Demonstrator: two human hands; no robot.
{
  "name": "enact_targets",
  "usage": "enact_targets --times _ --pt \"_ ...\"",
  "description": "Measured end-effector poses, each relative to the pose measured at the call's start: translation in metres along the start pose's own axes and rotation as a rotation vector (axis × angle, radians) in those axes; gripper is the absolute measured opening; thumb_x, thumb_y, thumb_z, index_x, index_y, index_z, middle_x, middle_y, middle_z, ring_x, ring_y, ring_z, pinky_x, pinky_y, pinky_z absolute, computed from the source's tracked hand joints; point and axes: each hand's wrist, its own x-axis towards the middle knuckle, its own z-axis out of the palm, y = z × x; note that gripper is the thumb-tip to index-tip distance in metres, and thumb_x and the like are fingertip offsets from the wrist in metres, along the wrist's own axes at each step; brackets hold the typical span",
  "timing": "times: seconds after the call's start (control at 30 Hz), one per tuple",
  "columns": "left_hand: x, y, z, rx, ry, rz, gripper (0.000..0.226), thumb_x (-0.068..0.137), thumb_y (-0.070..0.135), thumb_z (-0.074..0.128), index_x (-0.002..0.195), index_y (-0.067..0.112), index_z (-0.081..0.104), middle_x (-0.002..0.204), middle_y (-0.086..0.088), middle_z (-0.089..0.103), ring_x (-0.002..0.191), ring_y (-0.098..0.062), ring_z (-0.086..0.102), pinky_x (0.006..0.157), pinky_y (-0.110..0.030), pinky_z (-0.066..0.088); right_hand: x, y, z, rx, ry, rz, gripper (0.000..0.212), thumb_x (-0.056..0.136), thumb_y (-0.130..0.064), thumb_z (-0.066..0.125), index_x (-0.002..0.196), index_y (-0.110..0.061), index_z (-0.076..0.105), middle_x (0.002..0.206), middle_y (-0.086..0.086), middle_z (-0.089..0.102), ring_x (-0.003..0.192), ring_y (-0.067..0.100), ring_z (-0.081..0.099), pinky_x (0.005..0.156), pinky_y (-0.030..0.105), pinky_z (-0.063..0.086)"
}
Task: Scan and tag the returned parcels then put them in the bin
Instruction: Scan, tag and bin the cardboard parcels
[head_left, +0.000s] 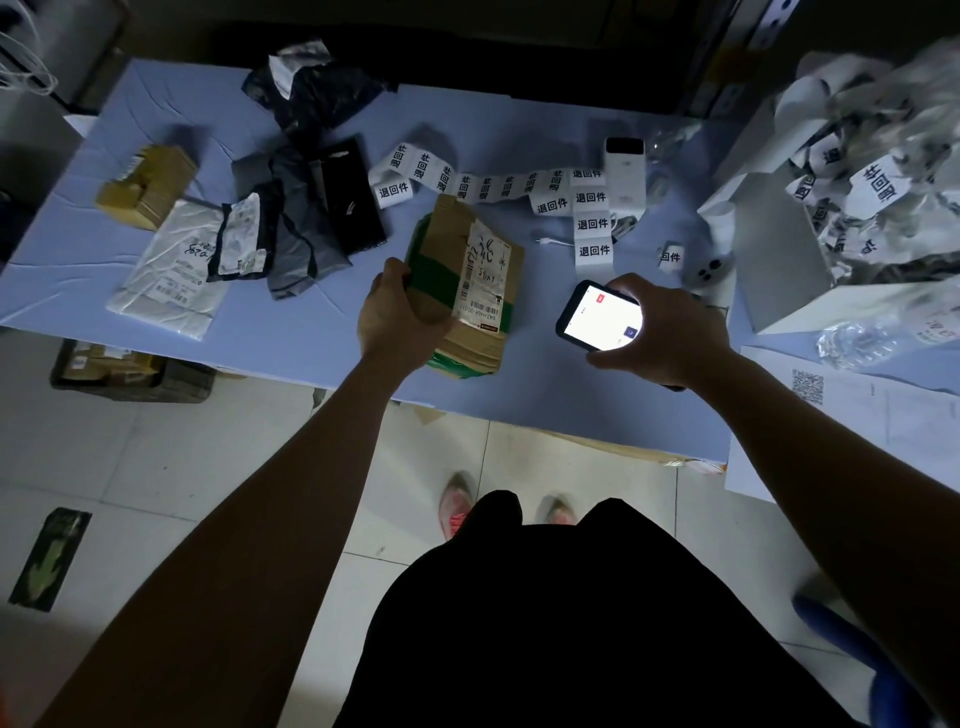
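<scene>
A brown cardboard parcel (467, 291) with green tape and a white shipping label lies tilted near the table's front edge. My left hand (397, 317) grips its left side. My right hand (670, 332) holds a phone (600, 317) with a lit screen, just right of the parcel. A strip of white return labels (498, 187) runs across the table behind the parcel and hangs from a white label printer (626, 174). More parcels lie at the left: a small brown box (148, 184), a white bag (171, 270) and dark grey and black bags (301, 218).
The blue table (311, 338) ends just before my feet. A white box (779, 249) full of used label backing stands at the right, with a plastic bottle (878, 338) and a printed sheet (852, 415) near it. A box of parcels (130, 369) sits on the floor under the table's left side.
</scene>
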Motion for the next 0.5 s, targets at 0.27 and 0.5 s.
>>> enact_targets --times 0.27,0.5 --pt "0.008 -0.004 0.009 -0.096 -0.165 -0.221 0.070 0.083 0.043 0.078 0.134 0.010 0.046 0.125 -0.014 0.058 0.111 -0.033 0.059 0.088 -0.048 0.056 0.001 0.053 0.038 0.170 0.057 0.364 0.086 0.065 -0.061 0.084 0.134 -0.025 0.046 0.122 0.004 0.068 0.108 0.031 0.065 0.084 0.044 0.055" --pt "0.002 0.027 0.039 0.290 -0.082 -0.201 0.069 0.090 0.052 0.067 0.137 0.006 0.046 0.124 -0.023 0.046 0.117 -0.043 0.047 0.096 -0.053 0.045 0.020 0.092 0.067 0.202 0.129 0.618 0.092 0.064 -0.064 0.084 0.131 -0.012 0.047 0.123 0.013 0.054 0.114 0.036 0.059 0.089 0.052 0.054"
